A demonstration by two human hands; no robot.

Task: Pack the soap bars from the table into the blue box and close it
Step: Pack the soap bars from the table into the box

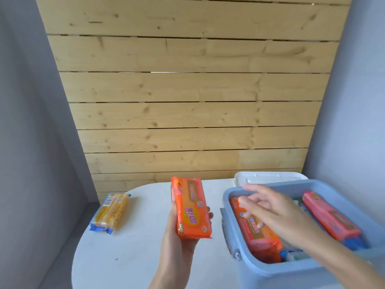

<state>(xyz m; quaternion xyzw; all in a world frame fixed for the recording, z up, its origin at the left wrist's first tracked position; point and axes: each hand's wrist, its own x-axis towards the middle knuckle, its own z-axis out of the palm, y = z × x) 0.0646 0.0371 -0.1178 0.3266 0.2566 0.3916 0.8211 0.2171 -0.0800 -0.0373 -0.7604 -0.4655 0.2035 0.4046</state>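
- Orange bar (192,208) stands upright in the left hand (183,230), gripped above the table (135,257), just left of the box (270,272).
- Right hand (268,207), fingers spread and empty, reaches over the packed bar (256,230) inside.
- Yellow bar (109,212) lies well left.
- White lid (268,179) sits behind the box.

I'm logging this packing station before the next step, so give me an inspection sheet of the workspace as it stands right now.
Surface: white table, rounded left end, a small dark speck near the front.
Job's things: blue box open at the right, holding an orange soap bar, a pink soap bar and other packs partly hidden; white lid lying behind the box; yellow soap bar flat on the table at the left.
Clutter: nothing seen.
Hands: left hand holds an orange soap bar above the table; right hand open, fingers spread over the box.
Cables: nothing seen.
Surroundings: wooden plank wall behind, grey walls on both sides.
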